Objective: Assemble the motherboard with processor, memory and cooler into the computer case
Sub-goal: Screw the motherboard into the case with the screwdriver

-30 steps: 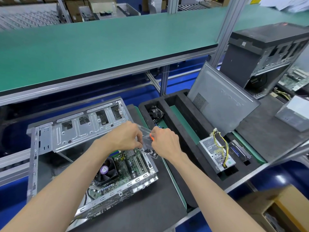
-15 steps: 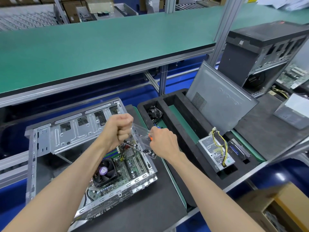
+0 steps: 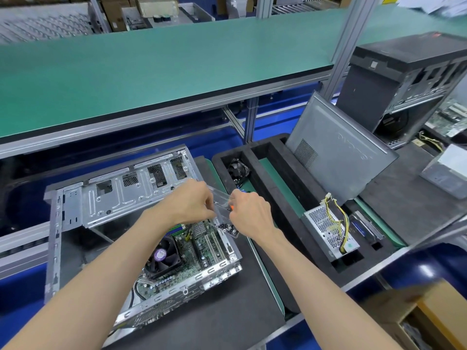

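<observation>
Above the open computer case (image 3: 83,205), where the motherboard (image 3: 202,251) with its cooler (image 3: 164,256) and memory sticks (image 3: 178,227) already lay, we held a clear plastic box (image 3: 223,213) of small dark screws (image 3: 227,227). Our left hand (image 3: 188,203) pinched the box with curled fingers, while our right hand (image 3: 249,210) closed around an orange-handled tool (image 3: 230,207). Right of the case, the black foam tray (image 3: 275,198) kept a small fan (image 3: 237,169), a perforated power supply (image 3: 328,231) and a leaning side panel (image 3: 338,155) in separate slots.
</observation>
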